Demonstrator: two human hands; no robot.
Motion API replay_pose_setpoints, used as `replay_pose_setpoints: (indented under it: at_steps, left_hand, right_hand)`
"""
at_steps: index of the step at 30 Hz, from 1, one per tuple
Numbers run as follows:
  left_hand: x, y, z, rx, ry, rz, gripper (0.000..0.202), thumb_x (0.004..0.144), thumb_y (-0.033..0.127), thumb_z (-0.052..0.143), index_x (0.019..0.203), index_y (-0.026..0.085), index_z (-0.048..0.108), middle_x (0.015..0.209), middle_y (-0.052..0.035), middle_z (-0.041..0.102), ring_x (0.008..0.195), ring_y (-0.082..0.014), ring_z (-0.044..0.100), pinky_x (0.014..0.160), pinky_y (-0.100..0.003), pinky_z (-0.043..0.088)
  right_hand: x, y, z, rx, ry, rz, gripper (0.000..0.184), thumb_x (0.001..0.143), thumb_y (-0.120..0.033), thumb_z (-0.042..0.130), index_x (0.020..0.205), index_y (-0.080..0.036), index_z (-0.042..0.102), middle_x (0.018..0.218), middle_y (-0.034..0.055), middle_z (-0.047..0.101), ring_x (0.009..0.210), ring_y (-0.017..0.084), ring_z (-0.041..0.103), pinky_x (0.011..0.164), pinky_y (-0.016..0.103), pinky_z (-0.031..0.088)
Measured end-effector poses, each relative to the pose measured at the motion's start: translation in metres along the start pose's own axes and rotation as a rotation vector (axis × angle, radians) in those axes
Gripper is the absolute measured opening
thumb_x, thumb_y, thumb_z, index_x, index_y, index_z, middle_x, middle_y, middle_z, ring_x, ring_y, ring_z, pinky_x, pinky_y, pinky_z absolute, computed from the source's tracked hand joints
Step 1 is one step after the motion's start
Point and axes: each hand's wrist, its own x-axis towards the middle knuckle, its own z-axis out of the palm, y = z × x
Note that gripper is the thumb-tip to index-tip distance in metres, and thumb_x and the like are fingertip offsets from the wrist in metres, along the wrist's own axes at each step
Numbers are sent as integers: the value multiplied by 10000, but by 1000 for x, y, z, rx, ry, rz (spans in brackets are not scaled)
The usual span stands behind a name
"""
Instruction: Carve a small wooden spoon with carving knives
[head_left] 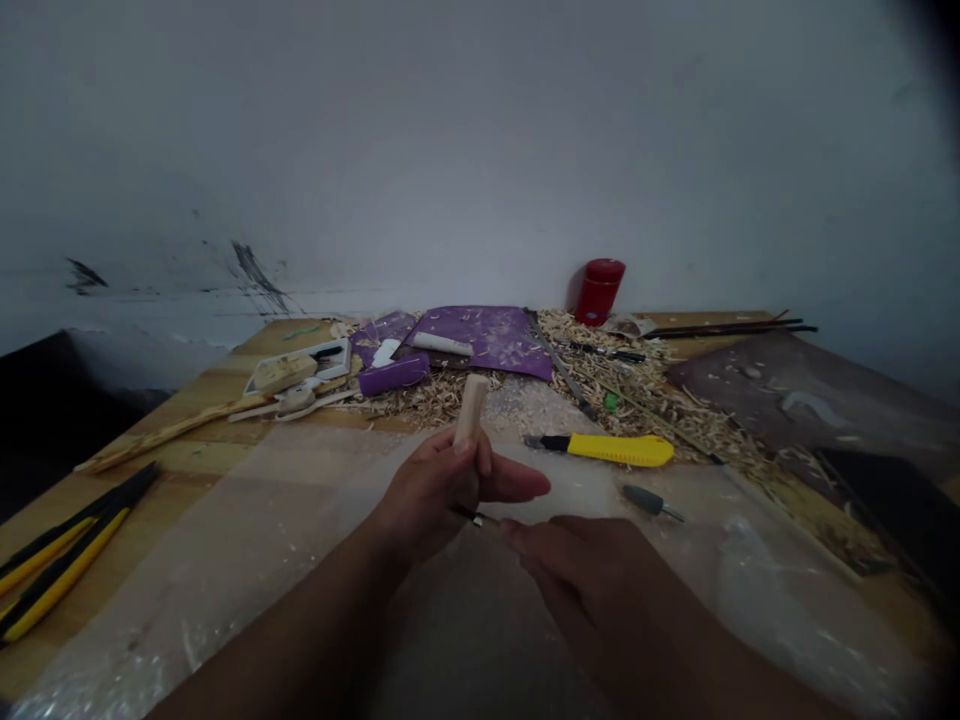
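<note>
in the head view we see our left hand [427,500] curled around a pale wooden peg [471,410], which stands nearly upright at centre frame. our right hand [592,580], at lower right, is closed in a pinch on a small dark-handled carving tool [474,515] between the hands. a yellow utility knife [611,450] lies on the counter [120,510] just above them.

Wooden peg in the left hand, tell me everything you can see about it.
The wooden peg is a short, pale, roughly cylindrical stick with a blunt, rounded top. It stands nearly upright, its lower end hidden in the left hand, which alone touches it, above a plastic sheet.
</note>
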Motion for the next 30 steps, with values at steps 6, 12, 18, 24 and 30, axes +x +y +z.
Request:
replay_pose_setpoints:
  at_steps: [6,12,18,24,30]
  left_hand:
    - [1,6,-3,-56,0,24,267,863,362,383,737,157,500,933,-147,706,955,-307,628,873,-467,410]
    - [2,8,-12,29,-93,-20,253,838,367,442,736,142,499,924,-187,700,916,-322,641,804,-453,447]
    - [1,3,-10,97,-116,-94,223,787,344,533,721,133,504,895,-195,702,875,-325,652,754,-417,468]
    - [1,-3,-9,75,-86,-97,237,798,351,511,711,131,498,876,-206,703,825,-300,668,709,-380,483]
    - [3,-7,-15,145,-35,-90,225,812,343,486,729,135,497,869,-211,701,829,-301,664,718,-389,475]
  right_hand:
    - [4,7,4,199,102,-12,330,839,-107,427,1080,-221,621,874,25,689,761,158,629,691,263,446]
    - [3,8,-16,302,38,8,362,825,-71,479,1037,-313,644,868,-55,696,734,112,631,641,192,434]
    - [-1,4,-17,140,-67,13,333,825,-64,455,976,-291,646,850,-32,690,720,123,627,627,216,414]
    - [-2,2,-9,-7,-77,36,270,806,-79,428,895,-240,625,760,8,672,662,156,617,586,249,394]
    - [-5,12,9,-227,-19,-52,306,760,-74,398,920,-218,617,617,20,604,521,168,560,467,261,318]
